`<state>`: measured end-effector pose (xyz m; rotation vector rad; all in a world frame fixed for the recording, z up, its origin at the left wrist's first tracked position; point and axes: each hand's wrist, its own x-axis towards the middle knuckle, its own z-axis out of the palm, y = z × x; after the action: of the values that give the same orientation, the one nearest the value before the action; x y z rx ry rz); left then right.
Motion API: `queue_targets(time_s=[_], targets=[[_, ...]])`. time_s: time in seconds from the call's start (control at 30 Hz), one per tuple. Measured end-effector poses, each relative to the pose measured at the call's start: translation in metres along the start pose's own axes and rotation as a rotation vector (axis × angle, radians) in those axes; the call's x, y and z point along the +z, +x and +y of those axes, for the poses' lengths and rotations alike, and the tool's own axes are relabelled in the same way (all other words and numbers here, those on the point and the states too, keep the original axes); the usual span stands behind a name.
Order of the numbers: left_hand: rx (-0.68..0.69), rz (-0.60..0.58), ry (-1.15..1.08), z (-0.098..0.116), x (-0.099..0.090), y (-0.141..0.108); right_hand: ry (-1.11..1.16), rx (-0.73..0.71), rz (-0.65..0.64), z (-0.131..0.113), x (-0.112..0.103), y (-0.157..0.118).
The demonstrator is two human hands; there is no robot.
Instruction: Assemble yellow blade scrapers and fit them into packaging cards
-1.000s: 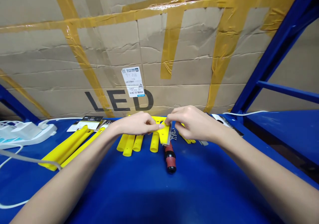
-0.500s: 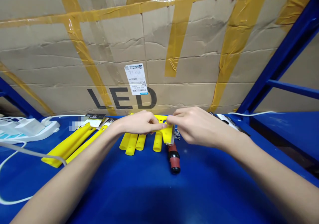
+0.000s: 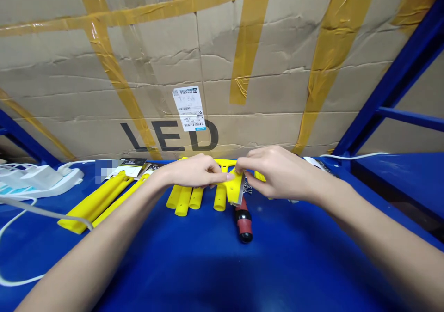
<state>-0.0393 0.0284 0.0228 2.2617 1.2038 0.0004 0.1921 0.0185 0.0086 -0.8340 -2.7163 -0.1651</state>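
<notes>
Recording both hands meeting over a flat yellow plastic part (image 3: 231,186), which sits between them toward the far edge of the blue tabletop (image 3: 194,266). Left hand (image 3: 196,172): fingers (image 3: 217,178) pressed together and extended, tips against the part's left side. Right hand (image 3: 280,173): fingers (image 3: 251,181) curled over the part, pinching it from the upper right. A metal strip (image 3: 238,194) runs along the part's lower right edge.

Four yellow plastic tubes (image 3: 182,201) lie side by side under the left hand. A red-and-black screwdriver handle (image 3: 243,224) lies just below the part, with small metal screws (image 3: 247,187) beside it near the right hand. Farther left: long yellow bars (image 3: 93,201), printed packaging cards (image 3: 130,168) and a white power strip (image 3: 41,180). A taped cardboard box (image 3: 173,62) printed "LED" stands behind.
</notes>
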Motion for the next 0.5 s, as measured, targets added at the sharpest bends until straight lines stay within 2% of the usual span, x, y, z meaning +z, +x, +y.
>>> queue_targets(time_s=[0.07, 0.13, 0.37, 0.5], targets=[[-0.001, -0.015, -0.008, 0.000, -0.001, -0.001, -0.106, -0.019, -0.020, -0.005, -0.001, 0.002], [-0.003, -0.031, -0.010, 0.001, -0.001, -0.001, -0.121, -0.013, -0.032, -0.008, -0.002, 0.003], [-0.011, -0.005, -0.012, 0.001, -0.002, -0.003, 0.129, 0.026, 0.049, 0.002, 0.003, 0.003], [-0.005, -0.013, -0.016, 0.001, -0.002, -0.004, 0.182, 0.029, 0.041, 0.002, 0.004, 0.003]])
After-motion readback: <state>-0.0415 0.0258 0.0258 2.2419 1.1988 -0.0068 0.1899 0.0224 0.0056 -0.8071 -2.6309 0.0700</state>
